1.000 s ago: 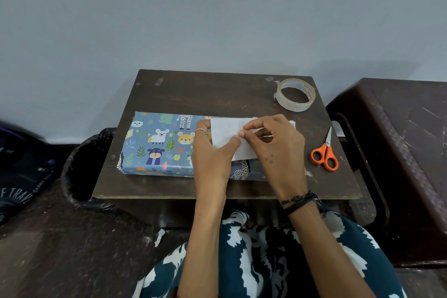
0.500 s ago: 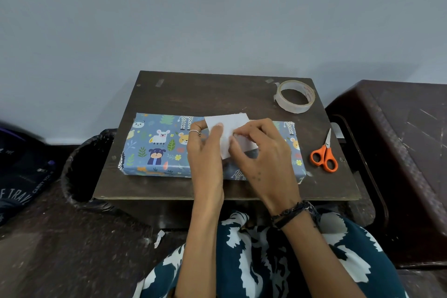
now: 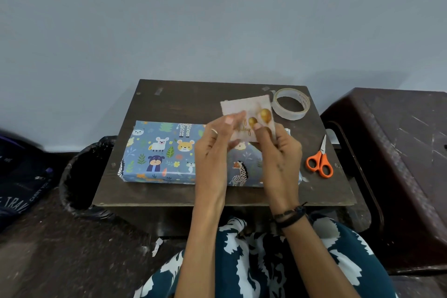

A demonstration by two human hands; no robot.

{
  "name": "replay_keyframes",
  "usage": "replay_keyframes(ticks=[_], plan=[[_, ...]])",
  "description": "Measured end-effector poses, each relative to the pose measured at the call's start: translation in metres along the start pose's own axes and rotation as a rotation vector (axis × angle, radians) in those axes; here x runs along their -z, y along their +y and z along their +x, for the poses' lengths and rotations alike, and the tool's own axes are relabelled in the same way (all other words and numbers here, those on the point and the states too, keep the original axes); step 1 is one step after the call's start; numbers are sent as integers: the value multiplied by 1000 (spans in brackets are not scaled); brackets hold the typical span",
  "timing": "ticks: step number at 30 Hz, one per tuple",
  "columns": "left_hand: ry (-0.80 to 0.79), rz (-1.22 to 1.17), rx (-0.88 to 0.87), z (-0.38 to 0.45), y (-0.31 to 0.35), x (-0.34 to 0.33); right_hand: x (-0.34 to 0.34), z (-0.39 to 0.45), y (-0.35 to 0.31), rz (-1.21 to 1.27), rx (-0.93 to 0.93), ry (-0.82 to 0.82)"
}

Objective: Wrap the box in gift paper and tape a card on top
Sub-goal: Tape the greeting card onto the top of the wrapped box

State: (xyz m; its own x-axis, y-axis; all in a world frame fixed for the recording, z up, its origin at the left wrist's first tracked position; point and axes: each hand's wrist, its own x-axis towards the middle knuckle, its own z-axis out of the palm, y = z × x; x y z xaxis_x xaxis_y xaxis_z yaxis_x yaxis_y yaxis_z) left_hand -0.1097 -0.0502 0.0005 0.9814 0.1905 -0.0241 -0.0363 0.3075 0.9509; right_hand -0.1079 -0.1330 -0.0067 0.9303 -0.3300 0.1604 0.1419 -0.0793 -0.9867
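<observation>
Holding: one card (image 3: pixel 249 117), pinched between your left hand (image 3: pixel 214 150) and your right hand (image 3: pixel 280 150), raised above the right half of the box (image 3: pixel 164 152) and clear of its top. Fingers of both hands curl round the card's lower edges; nothing else is gripped.

Change noted: half a second ago the card showed its plain white back and sat low against the wrapped lid; it has since been lifted and turned, so the printed face now shows, with gold balloons and gold lettering, tilted slightly. Judgement: you have found the side that should face up, and the card is ready to go back down.

Box: fully covered in blue animal-print gift paper, lying flat on the worktop (image 3: pixel 169 101), long side toward you. Wrapping looks done.

Tape roll (image 3: pixel 291 103): clear, at the far right corner of the worktop, just beside the card's upper edge as seen from here. No cut strip is visible on either hand.

Scissors (image 3: pixel 320 161): orange handles, right of the box, apart from it.

Remaining: seat the card, cut tape, fix it down.
</observation>
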Motion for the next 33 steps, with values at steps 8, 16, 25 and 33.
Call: replay_keyframes(ticks=[8,16,25,33], plan=[[136,-131,94,15,-1,19,-2,3,-2,526,-401,-142],[178,-209,137,15,-3,21,-9,-2,-3,525,-478,-199],[254,-9,156,16,3,30,-11,-9,0,469,-486,-213],[237,458,163,25,2,33,-16,-10,9,268,-518,-124]])
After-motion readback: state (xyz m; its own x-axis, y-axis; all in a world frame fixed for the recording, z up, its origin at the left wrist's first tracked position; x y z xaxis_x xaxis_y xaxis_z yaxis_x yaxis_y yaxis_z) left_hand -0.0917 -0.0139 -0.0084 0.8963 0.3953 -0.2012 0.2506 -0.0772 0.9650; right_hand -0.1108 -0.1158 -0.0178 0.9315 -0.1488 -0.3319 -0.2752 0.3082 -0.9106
